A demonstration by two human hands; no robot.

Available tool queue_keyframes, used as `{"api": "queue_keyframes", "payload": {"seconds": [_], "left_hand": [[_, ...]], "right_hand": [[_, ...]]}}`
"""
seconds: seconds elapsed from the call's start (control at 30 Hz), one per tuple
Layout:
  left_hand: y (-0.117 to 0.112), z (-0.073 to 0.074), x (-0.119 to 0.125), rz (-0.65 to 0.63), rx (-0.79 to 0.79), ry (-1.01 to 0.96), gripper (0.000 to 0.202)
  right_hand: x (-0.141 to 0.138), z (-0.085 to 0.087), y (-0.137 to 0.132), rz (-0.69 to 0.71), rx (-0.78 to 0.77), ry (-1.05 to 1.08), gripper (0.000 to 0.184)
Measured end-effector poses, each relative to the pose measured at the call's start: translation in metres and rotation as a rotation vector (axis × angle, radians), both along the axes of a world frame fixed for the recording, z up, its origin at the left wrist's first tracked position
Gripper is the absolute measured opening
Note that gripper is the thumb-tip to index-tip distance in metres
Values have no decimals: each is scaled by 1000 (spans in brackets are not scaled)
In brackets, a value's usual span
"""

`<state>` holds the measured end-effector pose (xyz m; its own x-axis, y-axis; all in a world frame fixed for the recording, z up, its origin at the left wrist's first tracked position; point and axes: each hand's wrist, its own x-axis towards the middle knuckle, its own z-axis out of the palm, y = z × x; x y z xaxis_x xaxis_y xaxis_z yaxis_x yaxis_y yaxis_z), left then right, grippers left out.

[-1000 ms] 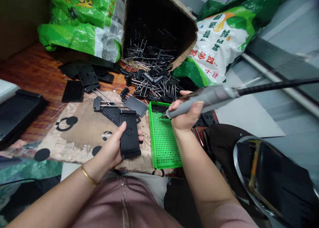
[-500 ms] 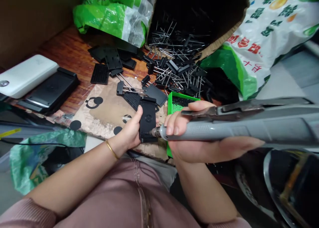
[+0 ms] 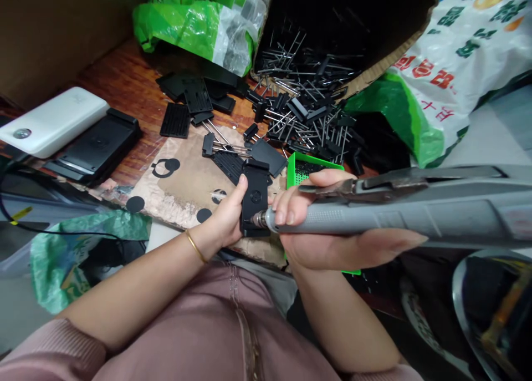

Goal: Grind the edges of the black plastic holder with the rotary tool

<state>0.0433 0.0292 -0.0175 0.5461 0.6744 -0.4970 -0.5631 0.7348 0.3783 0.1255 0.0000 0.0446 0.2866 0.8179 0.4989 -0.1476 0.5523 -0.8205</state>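
Observation:
My left hand (image 3: 222, 217) grips a black plastic phone-holder part (image 3: 255, 198) upright, fingers behind it and thumb along its left side. My right hand (image 3: 318, 228) is wrapped around a grey rotary grinder (image 3: 374, 217). The grinder's metal tip (image 3: 260, 220) sits at the lower right edge of the black part. A green perforated tray (image 3: 302, 169) lies under and behind my right hand, mostly hidden. Loose black plates and steel rods lie in a heap beyond both hands.
A torn cardboard box (image 3: 344, 31) spills black parts with steel rods (image 3: 307, 98) onto a wooden surface (image 3: 124, 87). A stained cardboard sheet (image 3: 187, 187) lies under the parts. A white power bank (image 3: 52, 121) and a black holder (image 3: 97, 148) lie left; green-printed bags (image 3: 449, 54) flank the box.
Since the oldest frame, the grinder has come from the green tray to the black part, and now looks much larger and nearer. The view has shifted slightly; both hands hold steady over the last half second.

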Motion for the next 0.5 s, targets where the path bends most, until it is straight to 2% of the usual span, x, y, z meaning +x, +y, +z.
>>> {"api": "queue_keyframes", "payload": {"seconds": [0.33, 0.5], "left_hand": [[-1, 4, 2, -5, -42, 59, 53], [-1, 8, 4, -26, -68, 2, 56]], "right_hand": [[3, 0, 0, 36, 29, 30, 51], [6, 5, -4, 84, -64, 49, 48]]}}
